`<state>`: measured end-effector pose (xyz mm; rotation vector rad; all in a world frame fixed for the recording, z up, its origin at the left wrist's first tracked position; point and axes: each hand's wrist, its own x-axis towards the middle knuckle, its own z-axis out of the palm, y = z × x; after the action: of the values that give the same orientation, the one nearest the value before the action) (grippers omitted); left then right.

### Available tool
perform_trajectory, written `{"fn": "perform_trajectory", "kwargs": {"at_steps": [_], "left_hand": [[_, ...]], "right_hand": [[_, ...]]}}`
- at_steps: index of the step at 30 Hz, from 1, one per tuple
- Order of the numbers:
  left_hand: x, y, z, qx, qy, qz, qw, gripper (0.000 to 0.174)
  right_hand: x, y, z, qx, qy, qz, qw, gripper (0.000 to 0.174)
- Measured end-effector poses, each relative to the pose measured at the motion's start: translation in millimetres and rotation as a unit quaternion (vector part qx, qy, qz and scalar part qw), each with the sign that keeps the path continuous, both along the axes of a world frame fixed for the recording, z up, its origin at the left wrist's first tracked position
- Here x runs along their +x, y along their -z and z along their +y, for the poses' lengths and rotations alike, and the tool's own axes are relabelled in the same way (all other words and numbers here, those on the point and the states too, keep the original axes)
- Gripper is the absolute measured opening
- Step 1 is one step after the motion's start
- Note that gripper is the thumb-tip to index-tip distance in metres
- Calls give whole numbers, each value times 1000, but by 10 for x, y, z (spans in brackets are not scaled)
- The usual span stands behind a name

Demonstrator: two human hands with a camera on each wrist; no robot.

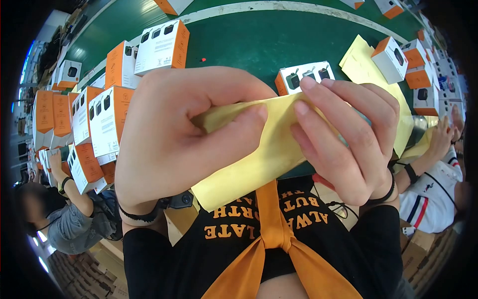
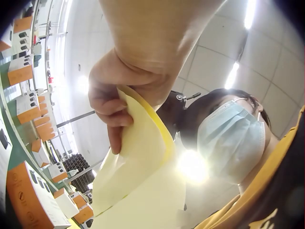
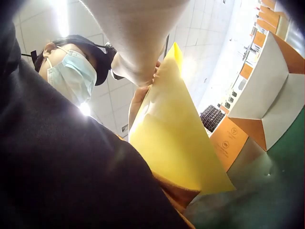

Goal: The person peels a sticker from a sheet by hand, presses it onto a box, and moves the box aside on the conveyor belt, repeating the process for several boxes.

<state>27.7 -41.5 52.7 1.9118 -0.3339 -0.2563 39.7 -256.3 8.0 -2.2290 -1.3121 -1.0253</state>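
A folded or curled yellow paper sheet (image 1: 269,149) is held up in front of the chest, above the green table. My left hand (image 1: 184,134) pinches its upper left part, thumb laid along the near face and fingers curled behind. In the left wrist view, the same hand's fingers (image 2: 112,112) bend around the sheet's edge (image 2: 138,157). At the sheet's right end, my right hand (image 1: 348,134) grips it between bent fingers and thumb. The right wrist view shows the broad yellow face of the sheet (image 3: 167,133), with the fingers partly hidden behind it.
Several white and orange boxes (image 1: 104,119) are stacked at the left, and one box (image 1: 303,74) lies just behind the hands. More yellow sheets (image 1: 366,65) spread on the green table (image 1: 239,40) at the right, beside other boxes (image 1: 391,60). People sit on both sides.
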Motion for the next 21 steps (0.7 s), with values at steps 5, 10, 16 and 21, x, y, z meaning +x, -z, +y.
{"fn": "perform_trajectory", "kwargs": {"at_steps": [5,10,16,21], "left_hand": [[10,-10,-41,-4,-6,15,1000,17],[16,-33,-57,-53,-17,63,996,17],[97,40,-20,-34,33,12,999,16],[202,206,-102,104,45,-131,985,14]], "right_hand": [[66,11,6,15,-34,27,999,40],[52,33,-2,15,-32,-12,999,34],[47,7,-32,27,-33,22,999,27],[104,-69,-109,-30,-24,40,998,29]]}}
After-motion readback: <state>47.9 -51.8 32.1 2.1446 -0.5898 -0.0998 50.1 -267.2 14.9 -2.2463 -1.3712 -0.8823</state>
